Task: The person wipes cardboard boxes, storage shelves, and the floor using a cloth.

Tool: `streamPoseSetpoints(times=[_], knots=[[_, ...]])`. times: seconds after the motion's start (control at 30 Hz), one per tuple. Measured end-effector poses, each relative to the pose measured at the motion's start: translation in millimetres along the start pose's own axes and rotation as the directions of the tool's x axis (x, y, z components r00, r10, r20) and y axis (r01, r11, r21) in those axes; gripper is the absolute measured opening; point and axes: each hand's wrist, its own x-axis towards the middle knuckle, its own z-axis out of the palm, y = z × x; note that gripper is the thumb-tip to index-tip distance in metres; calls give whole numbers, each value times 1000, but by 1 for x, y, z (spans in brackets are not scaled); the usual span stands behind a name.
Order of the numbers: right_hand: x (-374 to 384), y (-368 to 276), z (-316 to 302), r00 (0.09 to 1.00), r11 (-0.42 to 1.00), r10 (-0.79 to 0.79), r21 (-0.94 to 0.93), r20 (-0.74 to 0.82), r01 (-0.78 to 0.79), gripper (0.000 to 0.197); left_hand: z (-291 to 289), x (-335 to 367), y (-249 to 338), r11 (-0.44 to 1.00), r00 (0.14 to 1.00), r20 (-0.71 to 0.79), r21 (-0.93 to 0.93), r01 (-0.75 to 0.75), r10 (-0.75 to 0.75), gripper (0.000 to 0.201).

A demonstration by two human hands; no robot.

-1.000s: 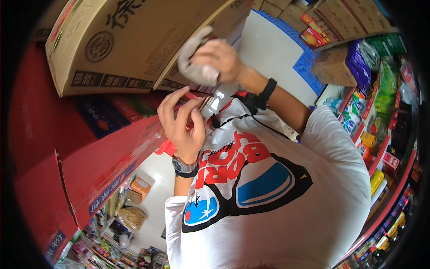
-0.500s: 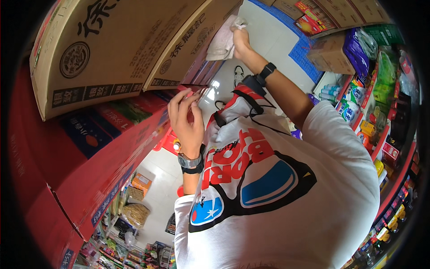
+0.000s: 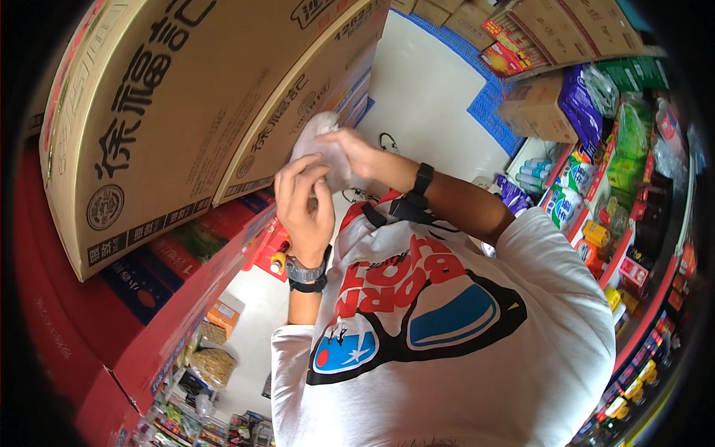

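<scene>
Both hands meet at a pale pouch (image 3: 320, 153): right hand (image 3: 357, 153) grips its far side, left hand (image 3: 304, 208) pinches its near edge, long axis upright against the carton (image 3: 298, 97).

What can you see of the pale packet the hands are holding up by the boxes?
The pale packet is a small, whitish-grey soft pouch that looks like crinkled plastic film; its contents cannot be told. It is raised in front of the lower edge of the big brown cardboard box. The right hand grips it from the right side, and the left hand pinches its lower edge with the fingertips. It looks bunched and slightly rounded at the top. Whether it is sealed or open cannot be told.
</scene>
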Motion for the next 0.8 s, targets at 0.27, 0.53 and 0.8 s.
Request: streamPoseSetpoints(times=[0.27, 0.53, 0.8], knots=[[4, -211, -124, 972, 974, -202, -130, -116, 187, 45, 13, 50, 20, 980, 930, -366, 194, 40, 35, 22], [39, -319, -160, 969, 893, -221, -376, 109, 246, 42, 46, 54, 13, 953, 837, -544, 221, 208, -56, 22], [92, -390, -106, 977, 795, -160, -569, 139, 211, 42, 85, 14, -9, 922, 795, -570, 160, 353, -206, 20]])
